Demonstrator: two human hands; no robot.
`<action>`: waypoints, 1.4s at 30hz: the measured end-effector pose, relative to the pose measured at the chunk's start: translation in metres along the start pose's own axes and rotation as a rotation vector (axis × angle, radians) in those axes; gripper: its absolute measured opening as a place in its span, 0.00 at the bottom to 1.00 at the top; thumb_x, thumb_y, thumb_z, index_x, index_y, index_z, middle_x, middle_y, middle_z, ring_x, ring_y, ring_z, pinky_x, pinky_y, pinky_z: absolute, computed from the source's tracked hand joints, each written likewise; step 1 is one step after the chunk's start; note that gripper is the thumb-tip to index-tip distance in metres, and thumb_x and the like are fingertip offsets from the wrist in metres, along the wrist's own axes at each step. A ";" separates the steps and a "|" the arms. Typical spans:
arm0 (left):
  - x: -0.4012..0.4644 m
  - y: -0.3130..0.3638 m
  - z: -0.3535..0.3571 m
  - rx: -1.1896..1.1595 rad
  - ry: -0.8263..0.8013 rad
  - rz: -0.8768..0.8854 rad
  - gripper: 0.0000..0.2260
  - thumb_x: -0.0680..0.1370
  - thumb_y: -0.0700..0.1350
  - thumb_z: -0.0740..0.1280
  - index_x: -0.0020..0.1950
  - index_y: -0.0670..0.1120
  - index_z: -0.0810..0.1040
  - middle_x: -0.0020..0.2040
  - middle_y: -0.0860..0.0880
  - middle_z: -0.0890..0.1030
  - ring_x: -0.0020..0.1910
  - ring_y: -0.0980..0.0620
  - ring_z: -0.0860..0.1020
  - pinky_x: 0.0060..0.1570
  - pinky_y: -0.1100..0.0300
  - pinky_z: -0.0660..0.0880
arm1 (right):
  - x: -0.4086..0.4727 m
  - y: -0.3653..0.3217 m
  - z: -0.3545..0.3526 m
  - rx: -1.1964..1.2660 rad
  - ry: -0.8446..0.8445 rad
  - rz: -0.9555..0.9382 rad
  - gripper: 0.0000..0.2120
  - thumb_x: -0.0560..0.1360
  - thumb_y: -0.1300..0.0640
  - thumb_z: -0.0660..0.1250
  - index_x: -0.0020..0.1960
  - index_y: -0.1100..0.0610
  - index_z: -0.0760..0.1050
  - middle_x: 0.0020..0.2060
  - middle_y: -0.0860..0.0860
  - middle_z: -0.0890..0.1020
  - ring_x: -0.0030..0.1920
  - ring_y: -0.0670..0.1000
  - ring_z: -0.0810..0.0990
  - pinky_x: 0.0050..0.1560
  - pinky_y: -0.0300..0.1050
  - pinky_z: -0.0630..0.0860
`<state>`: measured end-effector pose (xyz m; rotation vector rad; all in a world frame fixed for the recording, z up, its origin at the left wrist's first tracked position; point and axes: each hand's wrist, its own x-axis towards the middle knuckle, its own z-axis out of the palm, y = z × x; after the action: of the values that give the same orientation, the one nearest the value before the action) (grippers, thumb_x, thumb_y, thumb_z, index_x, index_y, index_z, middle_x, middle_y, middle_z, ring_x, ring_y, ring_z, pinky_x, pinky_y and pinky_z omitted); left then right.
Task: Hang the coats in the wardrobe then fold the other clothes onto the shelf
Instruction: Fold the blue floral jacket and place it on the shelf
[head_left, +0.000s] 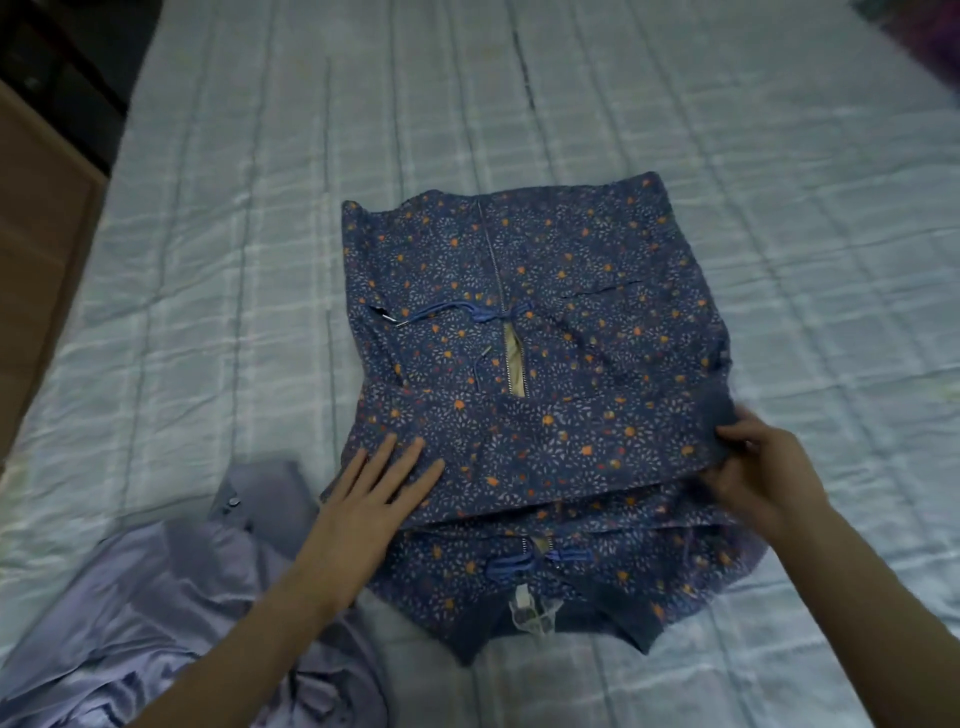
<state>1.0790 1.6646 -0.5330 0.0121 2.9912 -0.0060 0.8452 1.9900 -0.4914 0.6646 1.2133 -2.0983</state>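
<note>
Near the bed's (623, 104) front edge, toward its middle, lies the partly folded blue floral garment (524, 322). On its folded band the left hand (363, 499) presses flat with straight fingers, while the right hand (763, 467) pinches that band's right end. Just left of the garment, a lilac cloth (171, 613) lies crumpled.

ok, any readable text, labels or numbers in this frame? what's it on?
None readable.
White tag at the near edge of the blue floral garment: too small and blurred to read.
Lilac garment and quilted bedcover: no print visible.
</note>
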 end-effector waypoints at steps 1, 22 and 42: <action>0.001 0.002 0.005 0.024 -0.017 0.017 0.42 0.66 0.33 0.59 0.79 0.52 0.53 0.76 0.45 0.65 0.76 0.41 0.57 0.72 0.47 0.49 | 0.003 -0.003 -0.001 -0.019 0.015 0.026 0.13 0.68 0.67 0.63 0.48 0.60 0.81 0.47 0.56 0.84 0.42 0.52 0.84 0.43 0.44 0.83; 0.001 0.044 0.023 -0.276 -0.267 0.175 0.29 0.82 0.56 0.52 0.79 0.57 0.41 0.80 0.54 0.38 0.78 0.51 0.36 0.74 0.44 0.40 | 0.020 0.047 -0.066 -2.158 -0.515 -0.758 0.25 0.70 0.56 0.59 0.68 0.50 0.68 0.67 0.53 0.73 0.64 0.58 0.75 0.59 0.56 0.75; -0.039 -0.004 0.036 -0.320 -0.111 0.217 0.15 0.78 0.51 0.60 0.63 0.49 0.74 0.68 0.48 0.72 0.55 0.47 0.73 0.55 0.55 0.71 | -0.010 0.014 -0.096 -2.409 -0.784 -0.784 0.25 0.65 0.47 0.65 0.61 0.52 0.75 0.66 0.57 0.75 0.61 0.56 0.77 0.61 0.51 0.66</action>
<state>1.1226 1.6600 -0.5627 0.2895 2.8275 0.4773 0.8733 2.0719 -0.5356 -1.5948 2.2207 0.1434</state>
